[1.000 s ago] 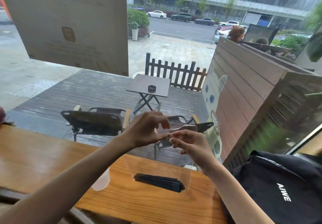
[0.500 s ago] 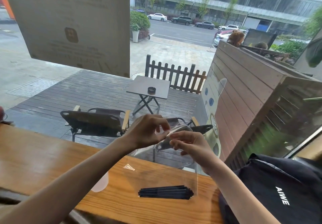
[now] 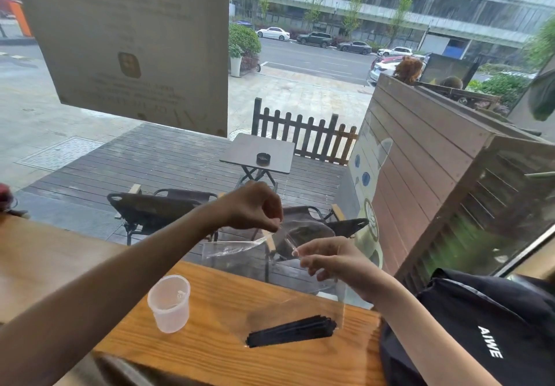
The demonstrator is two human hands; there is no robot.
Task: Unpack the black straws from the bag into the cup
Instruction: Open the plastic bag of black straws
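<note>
Left hand [image 3: 255,208]: pinching one lip of the bag's mouth between thumb and curled fingers, raised above the desk, grip closed on the plastic.
Right hand [image 3: 327,258]: pinching the opposite lip of the bag's mouth, fingers curled, sitting lower than and to the right of the left hand, grip closed on the plastic.
Bag [image 3: 288,289]: clear plastic, hanging from both hands with its mouth pulled apart, lower end resting on the desk.
Black straws [image 3: 291,330]: lying as a bundle inside the bottom of the bag, tilted with the right end higher, resting on the desk through the plastic.
Cup [image 3: 169,303]: translucent plastic, standing upright on the desk, left of the straws and apart from the bag, nothing dark showing inside.
Desk [image 3: 210,352]: wooden plank top running along a window, carrying the cup and the bag's lower end.
Backpack [image 3: 486,334]: black, white lettering on it, sitting at the right end of the desk just beside the right forearm.
Window view: showing a wooden deck with a small outdoor table [image 3: 258,152], dark folding chairs [image 3: 153,210], a picket fence [image 3: 303,134] and a street with parked cars beyond.
Poster [image 3: 126,40]: pale sheet filling the upper left of the glass, print facing outward and reading reversed.
</note>
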